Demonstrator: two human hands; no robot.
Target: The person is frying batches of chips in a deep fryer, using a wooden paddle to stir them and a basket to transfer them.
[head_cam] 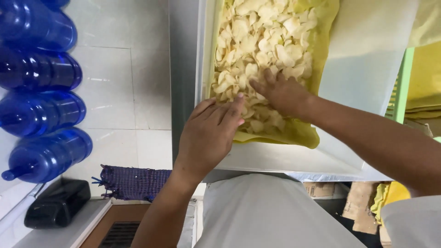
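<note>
A heap of pale yellow chips (264, 41) lies on a yellow liner (321, 50) spread over a white work surface (367, 55). My left hand (209, 133) rests palm down at the near edge of the heap, fingers together and touching the chips. My right hand (280, 94) lies flat on the chips a little farther in, fingers spread into the pile. Neither hand visibly grips anything. The fingertips of my right hand are partly buried among the chips.
Several large blue water bottles (41, 110) lie stacked at the left on a tiled floor (119, 87). A purple woven mat (133, 182) and a black device (57, 204) sit below them. Yellow sheets (425, 78) and a green frame (402, 82) stand at the right.
</note>
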